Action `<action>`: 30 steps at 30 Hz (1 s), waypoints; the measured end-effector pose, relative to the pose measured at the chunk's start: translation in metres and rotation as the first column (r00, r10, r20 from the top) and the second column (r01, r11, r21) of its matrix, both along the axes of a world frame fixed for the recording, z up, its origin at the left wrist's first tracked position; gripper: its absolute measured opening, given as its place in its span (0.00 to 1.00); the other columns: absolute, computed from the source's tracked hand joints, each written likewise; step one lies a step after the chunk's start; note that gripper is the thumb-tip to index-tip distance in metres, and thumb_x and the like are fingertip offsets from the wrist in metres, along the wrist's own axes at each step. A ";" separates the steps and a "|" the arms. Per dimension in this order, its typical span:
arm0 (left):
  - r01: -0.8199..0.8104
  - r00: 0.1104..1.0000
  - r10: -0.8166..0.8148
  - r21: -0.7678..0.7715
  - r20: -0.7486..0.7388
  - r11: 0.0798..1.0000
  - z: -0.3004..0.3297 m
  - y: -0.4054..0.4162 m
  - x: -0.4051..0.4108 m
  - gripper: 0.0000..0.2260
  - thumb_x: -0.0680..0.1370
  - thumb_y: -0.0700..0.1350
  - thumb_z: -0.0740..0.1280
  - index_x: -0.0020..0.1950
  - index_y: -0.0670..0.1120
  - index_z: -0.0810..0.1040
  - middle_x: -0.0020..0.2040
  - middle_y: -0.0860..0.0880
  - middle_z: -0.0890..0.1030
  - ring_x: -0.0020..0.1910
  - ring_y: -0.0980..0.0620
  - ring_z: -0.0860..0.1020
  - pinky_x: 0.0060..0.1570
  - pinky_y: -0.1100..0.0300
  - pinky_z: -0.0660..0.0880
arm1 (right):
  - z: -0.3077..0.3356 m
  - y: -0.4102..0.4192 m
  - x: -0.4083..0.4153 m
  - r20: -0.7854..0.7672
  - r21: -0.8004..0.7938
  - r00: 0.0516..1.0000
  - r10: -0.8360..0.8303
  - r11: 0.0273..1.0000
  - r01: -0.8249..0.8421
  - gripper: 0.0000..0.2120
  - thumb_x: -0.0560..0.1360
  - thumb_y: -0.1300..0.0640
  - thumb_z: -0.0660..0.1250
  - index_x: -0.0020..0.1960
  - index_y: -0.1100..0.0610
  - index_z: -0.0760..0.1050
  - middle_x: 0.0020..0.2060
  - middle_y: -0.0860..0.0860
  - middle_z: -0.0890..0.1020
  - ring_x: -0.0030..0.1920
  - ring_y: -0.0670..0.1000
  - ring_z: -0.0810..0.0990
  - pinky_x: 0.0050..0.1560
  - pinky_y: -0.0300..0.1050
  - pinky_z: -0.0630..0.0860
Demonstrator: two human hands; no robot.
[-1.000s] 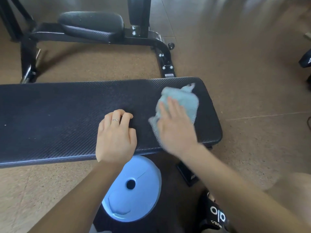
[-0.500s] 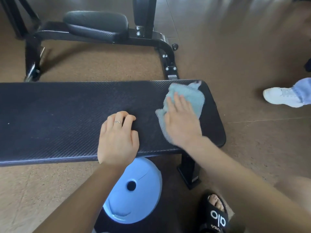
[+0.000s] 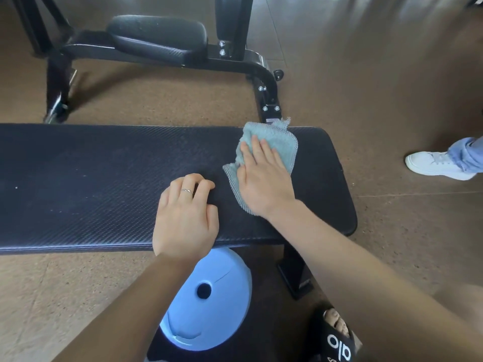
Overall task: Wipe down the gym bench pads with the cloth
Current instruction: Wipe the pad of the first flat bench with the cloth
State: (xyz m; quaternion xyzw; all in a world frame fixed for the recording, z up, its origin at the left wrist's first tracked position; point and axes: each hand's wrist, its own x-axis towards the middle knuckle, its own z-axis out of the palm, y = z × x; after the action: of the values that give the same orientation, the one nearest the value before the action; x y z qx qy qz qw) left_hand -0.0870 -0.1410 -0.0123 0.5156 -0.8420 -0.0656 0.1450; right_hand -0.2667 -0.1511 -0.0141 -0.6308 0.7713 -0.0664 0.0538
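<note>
A long black bench pad [image 3: 91, 184] runs across the view from the left edge to its rounded right end. A pale blue-green cloth [image 3: 277, 142] lies on the pad near its far right edge. My right hand [image 3: 264, 178] lies flat on the cloth with straight fingers and presses it against the pad. My left hand [image 3: 187, 218] rests on the pad just left of the cloth, its fingers curled under and holding nothing, a ring on one finger.
A second black machine with a padded seat [image 3: 156, 37] stands behind the bench. A light blue round disc [image 3: 209, 296] lies on the floor under the pad's near edge. My sandalled foot [image 3: 337, 335] is at the bottom. Another person's white shoe [image 3: 433, 164] stands at the right.
My right hand has pushed the cloth away from me toward the pad's far edge. The left hand has stayed where it was. Another person's white shoe has come into view at the right.
</note>
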 end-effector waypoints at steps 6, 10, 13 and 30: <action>0.004 1.000 -0.004 -0.010 -0.001 1.000 -0.001 0.000 0.000 0.19 0.76 0.45 0.53 0.61 0.45 0.77 0.62 0.48 0.76 0.61 0.43 0.71 0.62 0.45 0.70 | -0.001 0.087 0.025 -0.059 -0.047 0.970 0.236 0.970 -0.239 0.27 0.85 0.50 0.46 0.81 0.58 0.61 0.81 0.56 0.59 0.81 0.55 0.56 0.81 0.53 0.52; 0.000 1.000 0.000 -0.017 -0.003 1.000 -0.003 0.000 0.000 0.19 0.76 0.44 0.54 0.61 0.45 0.77 0.62 0.48 0.76 0.60 0.42 0.71 0.61 0.45 0.70 | -0.005 0.036 0.007 -0.020 -0.080 0.976 0.216 0.973 -0.217 0.27 0.84 0.49 0.45 0.80 0.56 0.62 0.81 0.55 0.61 0.81 0.55 0.58 0.81 0.51 0.52; -0.003 1.000 0.003 -0.024 -0.003 1.000 -0.003 0.000 -0.001 0.19 0.75 0.44 0.53 0.61 0.45 0.77 0.61 0.48 0.76 0.59 0.43 0.71 0.60 0.46 0.70 | -0.002 -0.024 -0.001 0.015 0.012 0.996 0.087 0.996 -0.087 0.26 0.86 0.49 0.45 0.83 0.54 0.53 0.83 0.52 0.52 0.82 0.52 0.48 0.81 0.50 0.44; -0.025 0.999 0.023 -0.033 -0.043 0.999 -0.003 0.001 -0.001 0.18 0.76 0.43 0.54 0.61 0.45 0.76 0.62 0.49 0.75 0.59 0.43 0.71 0.60 0.46 0.70 | 0.002 -0.036 -0.027 -0.010 0.011 0.993 0.117 0.993 -0.117 0.26 0.85 0.51 0.48 0.82 0.54 0.56 0.82 0.51 0.56 0.82 0.52 0.52 0.80 0.49 0.48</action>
State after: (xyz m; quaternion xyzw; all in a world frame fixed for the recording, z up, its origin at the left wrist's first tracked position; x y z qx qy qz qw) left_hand -0.0877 -0.1395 -0.0150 0.5216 -0.8334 -0.0608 0.1721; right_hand -0.2936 -0.1870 -0.0121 -0.6751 0.7334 -0.0558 0.0568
